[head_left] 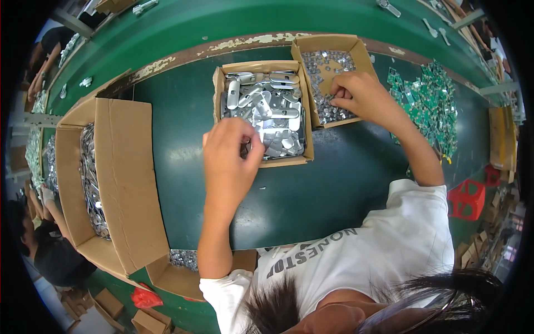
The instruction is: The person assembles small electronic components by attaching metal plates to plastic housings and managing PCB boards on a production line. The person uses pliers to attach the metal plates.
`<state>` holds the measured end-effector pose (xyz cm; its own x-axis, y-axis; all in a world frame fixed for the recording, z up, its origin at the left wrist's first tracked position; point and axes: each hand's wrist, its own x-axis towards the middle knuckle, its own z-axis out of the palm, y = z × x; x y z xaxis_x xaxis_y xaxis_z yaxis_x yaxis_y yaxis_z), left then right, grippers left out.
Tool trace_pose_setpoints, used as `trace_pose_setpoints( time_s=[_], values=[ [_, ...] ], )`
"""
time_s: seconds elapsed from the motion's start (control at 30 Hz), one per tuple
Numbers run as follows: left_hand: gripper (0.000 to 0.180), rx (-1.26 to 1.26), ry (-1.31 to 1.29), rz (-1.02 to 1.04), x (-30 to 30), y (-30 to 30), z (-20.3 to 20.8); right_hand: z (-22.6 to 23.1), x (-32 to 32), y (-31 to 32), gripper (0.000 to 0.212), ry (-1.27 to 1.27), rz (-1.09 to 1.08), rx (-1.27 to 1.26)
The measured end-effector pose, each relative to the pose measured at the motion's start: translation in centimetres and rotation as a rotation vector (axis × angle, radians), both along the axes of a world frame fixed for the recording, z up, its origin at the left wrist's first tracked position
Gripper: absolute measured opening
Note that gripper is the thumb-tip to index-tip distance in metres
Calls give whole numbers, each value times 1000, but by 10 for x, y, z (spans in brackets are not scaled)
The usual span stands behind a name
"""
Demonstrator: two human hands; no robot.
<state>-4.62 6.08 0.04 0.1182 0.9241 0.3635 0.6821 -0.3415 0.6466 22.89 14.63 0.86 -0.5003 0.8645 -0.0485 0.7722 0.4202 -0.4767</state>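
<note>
My left hand (229, 153) hangs over the near left corner of a cardboard box (289, 162) of shiny silver metal casings (283, 113). Its thumb and fingers are closed in a pinch; what lies between them, if anything, blends with the bright parts behind. To the right, my right hand (359, 93) reaches over a second cardboard box (364, 55) of small silver metal pieces (334, 113). Those fingers are curled together at the pile, and any piece in them is hidden. Both boxes stand side by side on the dark green table (311, 189).
Green circuit boards (428, 106) are heaped at the right. A large cardboard box (128, 183) holding metal parts stands at the left, with another small box (239, 260) by the table's near edge. Beyond runs a green belt (222, 25) carrying scattered parts. A co-worker (58, 250) sits far left.
</note>
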Motion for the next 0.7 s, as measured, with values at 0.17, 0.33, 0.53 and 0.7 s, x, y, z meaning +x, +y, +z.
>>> trace_pose_setpoints(
  time_s=[0.17,0.33,0.53,0.7],
  values=[
    [14,-263,-704,94,2,-10,11,2,-2,3,9,69,-38,-127],
    [37,-219,-703,-25,12,-21,12,-1,6,4,9,75,-31,-100],
    [27,-410,-820,-67,20,-31,10,25,-13,-23,7,554,-134,22],
    [26,-398,-795,-72,25,-32,10,32,-50,-68,14,667,259,40]
  ],
)
